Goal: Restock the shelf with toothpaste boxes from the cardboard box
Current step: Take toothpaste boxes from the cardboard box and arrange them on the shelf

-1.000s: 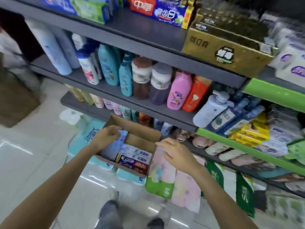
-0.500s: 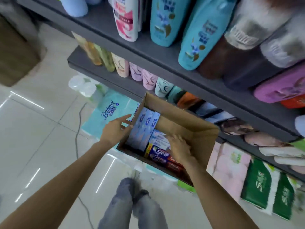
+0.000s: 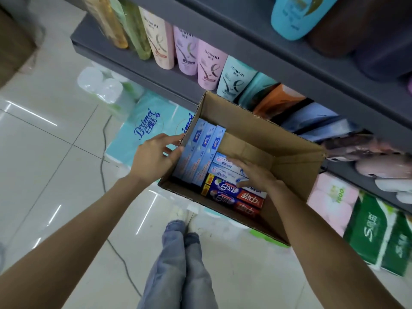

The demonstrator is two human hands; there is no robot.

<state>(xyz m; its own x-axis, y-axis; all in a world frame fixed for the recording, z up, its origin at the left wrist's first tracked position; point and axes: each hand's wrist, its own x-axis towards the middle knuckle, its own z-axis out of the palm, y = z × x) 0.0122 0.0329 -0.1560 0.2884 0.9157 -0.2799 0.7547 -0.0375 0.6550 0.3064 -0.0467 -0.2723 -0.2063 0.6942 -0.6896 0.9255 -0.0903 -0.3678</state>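
Right fingers [image 3: 239,167] flat on pale toothpaste boxes [image 3: 225,166] lying crosswise, left fingers [image 3: 172,150] gripping cardboard box [image 3: 267,139] wall.

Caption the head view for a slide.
Left hand grips open brown cardboard box wall; right hand rests on pale blue toothpaste boxes inside.

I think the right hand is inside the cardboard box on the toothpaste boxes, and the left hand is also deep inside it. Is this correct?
Not quite. The head view shows the left hand at the left wall of the cardboard box, not deep inside. The right hand is inside, on the toothpaste boxes.
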